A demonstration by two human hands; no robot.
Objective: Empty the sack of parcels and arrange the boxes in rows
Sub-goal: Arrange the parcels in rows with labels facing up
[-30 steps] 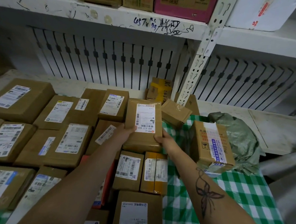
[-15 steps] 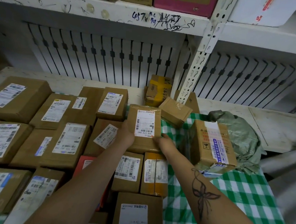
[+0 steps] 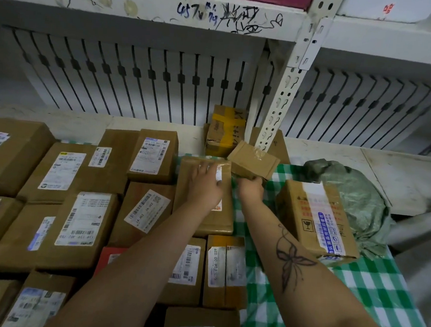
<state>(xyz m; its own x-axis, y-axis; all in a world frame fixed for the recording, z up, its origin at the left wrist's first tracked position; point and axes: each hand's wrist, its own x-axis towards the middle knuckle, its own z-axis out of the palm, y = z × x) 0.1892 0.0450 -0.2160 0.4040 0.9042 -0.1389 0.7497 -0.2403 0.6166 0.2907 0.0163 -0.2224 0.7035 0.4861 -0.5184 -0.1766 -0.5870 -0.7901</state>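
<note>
Left hand: our left hand [image 3: 206,185] lies flat on top of the flat parcel [image 3: 224,220], fingers straight and a little spread, pressing it down.
Right hand: our right hand [image 3: 250,190] is at the near lower edge of the small box [image 3: 254,159]. Its fingers are hidden beneath the box, so we cannot tell whether they grip it or only touch it.
Flat parcel: label up, at the right end of the far row, just beside the labelled box [image 3: 153,156].
Small box: tilted, just behind and to the right of the flat parcel, near the shelf upright [image 3: 282,104].
Sack: the green sack [image 3: 360,199] lies crumpled to the right, with the taped box [image 3: 315,221] against its near side.
Step in hand: we judge that we are seating the flat parcel in its row and reaching for the small box.
Doing it well: we keep the palm flat and slide the parcel left until its side meets its neighbour and the edges run parallel. For the small box, we take fingers under and thumb over, level it, and set it on the checked cloth [image 3: 366,288] just right of the parcel.
Risk: dragging the small box could nudge the yellow-taped box [image 3: 225,131] behind it.
</note>
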